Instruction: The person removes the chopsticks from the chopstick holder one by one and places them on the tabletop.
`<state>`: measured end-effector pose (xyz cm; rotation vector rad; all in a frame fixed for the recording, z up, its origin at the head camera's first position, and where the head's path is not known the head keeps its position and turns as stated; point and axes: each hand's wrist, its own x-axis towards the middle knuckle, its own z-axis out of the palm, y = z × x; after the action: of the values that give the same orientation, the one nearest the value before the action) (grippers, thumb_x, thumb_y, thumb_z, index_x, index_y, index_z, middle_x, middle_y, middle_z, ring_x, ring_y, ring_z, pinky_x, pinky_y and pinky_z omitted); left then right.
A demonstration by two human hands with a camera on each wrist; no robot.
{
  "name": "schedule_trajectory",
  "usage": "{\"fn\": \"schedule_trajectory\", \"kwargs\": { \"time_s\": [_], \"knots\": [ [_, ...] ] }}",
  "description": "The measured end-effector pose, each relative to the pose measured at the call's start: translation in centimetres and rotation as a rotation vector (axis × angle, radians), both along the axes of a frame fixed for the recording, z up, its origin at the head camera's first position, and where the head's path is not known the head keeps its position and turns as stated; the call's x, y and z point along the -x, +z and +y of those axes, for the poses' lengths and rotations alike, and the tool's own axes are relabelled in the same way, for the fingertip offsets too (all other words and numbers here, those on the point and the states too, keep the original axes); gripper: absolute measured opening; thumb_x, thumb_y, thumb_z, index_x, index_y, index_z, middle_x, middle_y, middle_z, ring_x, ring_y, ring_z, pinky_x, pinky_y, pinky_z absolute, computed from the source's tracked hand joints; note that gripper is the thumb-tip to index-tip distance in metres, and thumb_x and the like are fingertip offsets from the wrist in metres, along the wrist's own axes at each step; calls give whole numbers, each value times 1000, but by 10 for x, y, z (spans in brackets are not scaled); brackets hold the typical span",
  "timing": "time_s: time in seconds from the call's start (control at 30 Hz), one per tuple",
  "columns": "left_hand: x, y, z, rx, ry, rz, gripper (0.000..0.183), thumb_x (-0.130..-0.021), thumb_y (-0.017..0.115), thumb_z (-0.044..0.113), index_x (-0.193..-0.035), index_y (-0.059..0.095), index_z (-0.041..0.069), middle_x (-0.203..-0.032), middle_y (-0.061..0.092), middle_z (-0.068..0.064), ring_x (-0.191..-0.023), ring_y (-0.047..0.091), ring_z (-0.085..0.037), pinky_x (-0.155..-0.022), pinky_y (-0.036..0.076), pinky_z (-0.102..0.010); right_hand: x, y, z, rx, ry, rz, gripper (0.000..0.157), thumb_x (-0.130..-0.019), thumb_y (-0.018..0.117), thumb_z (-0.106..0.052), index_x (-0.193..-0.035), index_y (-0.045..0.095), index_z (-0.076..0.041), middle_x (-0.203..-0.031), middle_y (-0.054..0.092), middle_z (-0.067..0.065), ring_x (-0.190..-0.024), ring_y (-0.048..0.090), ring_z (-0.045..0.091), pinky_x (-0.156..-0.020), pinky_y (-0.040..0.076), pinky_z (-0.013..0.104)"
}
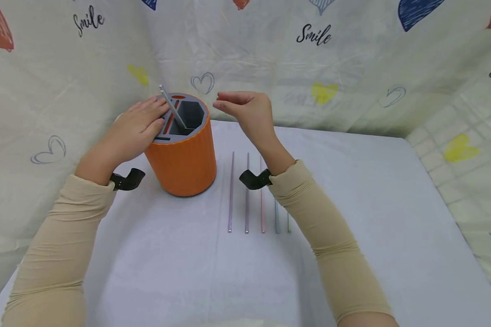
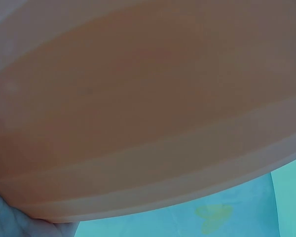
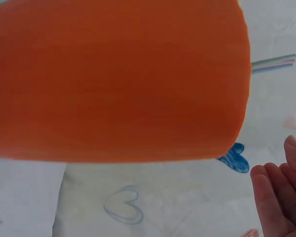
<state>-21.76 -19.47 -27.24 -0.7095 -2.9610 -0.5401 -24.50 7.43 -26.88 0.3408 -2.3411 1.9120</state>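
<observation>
An orange round desk organizer point(image 1: 184, 163) with a grey compartmented top stands at the table's back left. My left hand point(image 1: 128, 129) rests on its left rim, fingers and thumb lying over the top. Thin sticks point(image 1: 173, 109) lean in the large compartment; in the right wrist view, their greenish, pink and blue ends point(image 3: 274, 63) stick out past the rim. To the right of the organizer my right hand point(image 1: 247, 106) hovers, thumb near the fingers, holding nothing. Several thin coloured sticks point(image 1: 231, 195) lie in a row on the table, partly hidden by my right arm.
A white cloth covers the table point(image 1: 167, 272). Close behind and to the left hangs a pale printed curtain point(image 1: 270, 63) with hearts and lettering. The table's right edge slants toward another stretch of curtain.
</observation>
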Motion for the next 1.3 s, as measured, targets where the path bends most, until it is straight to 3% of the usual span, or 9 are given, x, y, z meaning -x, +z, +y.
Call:
{"fn": "schedule_trajectory", "kwargs": {
  "time_s": [0.3, 0.5, 0.9, 1.2, 1.3],
  "knots": [
    [2, 1, 2, 7, 2, -1, 54, -107, 27, 28, -154, 33, 2, -163, 27, -17, -155, 16, -35, -128, 10, -49, -11, 12, -37, -1, 130, 17, 30, -81, 84, -21, -107, 79, -8, -106, 78, 5, -102, 69, 8, -85, 58, 22],
    [-1, 3, 1, 8, -3, -6, 54, -108, 26, 28, -155, 32, 2, -164, 26, -16, -155, 15, -34, -128, 8, -49, -13, 12, -57, -28, 165, 38, 29, -80, 83, -20, -107, 79, -9, -111, 77, 3, -103, 69, 5, -83, 58, 19],
    [-4, 3, 0, -2, -14, 10, 54, -108, 26, 30, -155, 31, 4, -164, 25, -14, -155, 15, -34, -128, 8, -50, -15, 9, -72, -146, 87, 106, 26, -82, 82, -19, -106, 79, -10, -110, 77, 6, -108, 69, 10, -80, 57, 16],
    [-1, 1, -1, 6, -4, -12, 53, -108, 27, 28, -155, 31, 3, -164, 25, -14, -155, 14, -34, -128, 8, -51, -17, 11, -73, -165, 78, 76, 19, -89, 75, -19, -105, 80, -10, -102, 78, 4, -88, 68, 11, -62, 50, 15],
    [-1, 0, -1, 6, -2, -11, 54, -108, 28, 28, -155, 31, 3, -165, 25, -14, -155, 14, -34, -128, 9, -51, -18, 16, -69, -151, 59, 95, 19, -89, 75, -19, -105, 80, -10, -102, 79, 4, -89, 68, 9, -66, 51, 13]
  ]
}}
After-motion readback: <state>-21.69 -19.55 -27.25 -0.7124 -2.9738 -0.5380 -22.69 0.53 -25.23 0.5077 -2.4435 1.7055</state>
